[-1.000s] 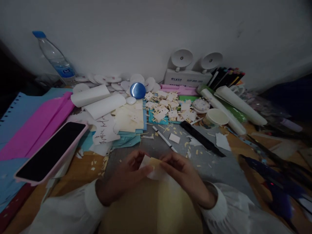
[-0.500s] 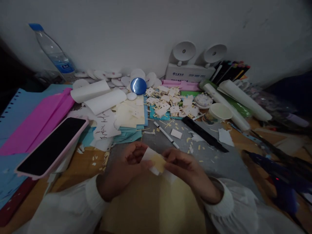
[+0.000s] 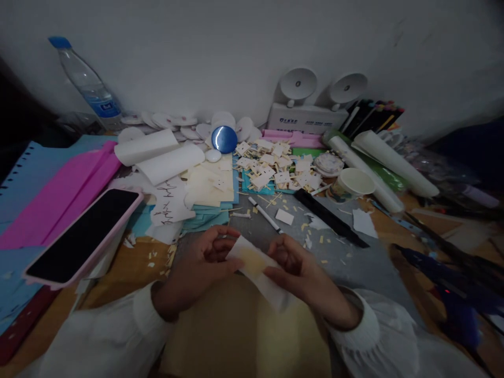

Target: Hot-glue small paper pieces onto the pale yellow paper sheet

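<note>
Both my hands meet low in the middle of the view over a grey mat (image 3: 346, 262). My left hand (image 3: 205, 260) pinches the upper left end of a white paper strip (image 3: 258, 270) with a yellowish patch on it. My right hand (image 3: 301, 270) grips the same strip from the right, thumb on top. The strip slants down to the right, and its lower end hangs free. A tan sheet (image 3: 244, 331) lies under my wrists. A white pen (image 3: 265, 215) lies just beyond my fingers.
A phone in a pink case (image 3: 84, 236) rests at the left on pink and blue paper. Small cut cream squares (image 3: 275, 168) pile up at the back, beside a blue disc (image 3: 223, 139), white rolls (image 3: 157, 157), a paper cup (image 3: 352, 184), a black ruler (image 3: 331, 218) and a water bottle (image 3: 88, 86).
My hands have drawn slightly apart and the strip now shows longer, slanting down to the right. The view has tilted a little upward.
</note>
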Motion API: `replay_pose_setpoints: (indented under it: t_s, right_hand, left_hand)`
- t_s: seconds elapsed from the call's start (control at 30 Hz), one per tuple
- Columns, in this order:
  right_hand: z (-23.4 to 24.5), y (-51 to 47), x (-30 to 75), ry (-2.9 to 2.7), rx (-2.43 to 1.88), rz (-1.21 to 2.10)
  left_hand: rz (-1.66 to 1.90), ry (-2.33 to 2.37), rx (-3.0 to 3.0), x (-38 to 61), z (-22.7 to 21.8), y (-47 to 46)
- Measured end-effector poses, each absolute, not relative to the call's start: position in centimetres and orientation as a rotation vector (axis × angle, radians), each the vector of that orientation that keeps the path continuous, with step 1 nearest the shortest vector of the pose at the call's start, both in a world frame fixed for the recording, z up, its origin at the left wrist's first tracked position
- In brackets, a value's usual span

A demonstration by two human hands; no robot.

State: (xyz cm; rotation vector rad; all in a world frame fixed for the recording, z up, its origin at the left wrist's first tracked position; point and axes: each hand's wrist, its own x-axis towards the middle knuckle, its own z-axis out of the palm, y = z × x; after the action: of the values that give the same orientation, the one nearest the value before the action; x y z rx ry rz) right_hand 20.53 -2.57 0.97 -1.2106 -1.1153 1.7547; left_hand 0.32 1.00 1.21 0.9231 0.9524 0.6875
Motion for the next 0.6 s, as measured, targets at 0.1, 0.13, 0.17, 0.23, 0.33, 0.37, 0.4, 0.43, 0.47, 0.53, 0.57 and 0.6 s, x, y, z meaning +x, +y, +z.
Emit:
replay_pose_setpoints:
  t_s: [0.1,0.13,0.17,0.23,0.33,0.37,0.4,0.43,0.47,0.53,0.57,0.6]
  right_hand:
    - [1.1,-2.5,20.8,-1.119,-1.244,1.867]
    - [1.0,-2.6,20.8,-1.158,-1.257,1.867]
    - [1.0,-2.6,20.8,-1.194,-1.263,1.860]
    - [0.8,-2.6,20.6,-1.242,-1.283,1.833]
    - [0.4,-2.8,20.2,-1.263,-1.325,1.789]
    - [0.4,-2.9,20.2,-1.271,-1.330,1.784]
    - [0.4,-3.1,20.2,-1.280,-1.330,1.789]
    - [0.5,-3.4,20.4,-1.280,-1.326,1.800]
    - [0.7,-3.8,20.8,-1.272,-1.319,1.812]
    - [1.4,-5.3,22.2,-1.244,-1.322,1.810]
    - [1.8,-6.4,23.3,-1.237,-1.344,1.785]
    - [2.1,-7.8,24.7,-1.248,-1.400,1.729]
  left_hand:
    - [0.618,0.897,0.901,0.2,1.2,1.0]
    - [0.594,0.891,0.912,0.2,1.2,1.0]
    - [0.575,0.895,0.930,0.2,1.2,1.0]
    - [0.563,0.922,0.979,0.2,1.2,0.9]
    - [0.583,0.992,1.066,0.2,1.2,1.1]
    - [0.584,1.017,1.098,0.3,1.2,1.2]
    - [0.580,1.041,1.129,0.3,1.2,1.3]
    - [0.574,1.064,1.157,0.4,1.3,1.4]
    - [0.566,1.083,1.181,0.4,1.3,1.6]
    - [0.545,1.095,1.218,0.5,1.4,1.8]
    - [0.533,1.093,1.232,0.5,1.4,1.9]
    - [0.524,1.086,1.251,0.5,1.3,2.0]
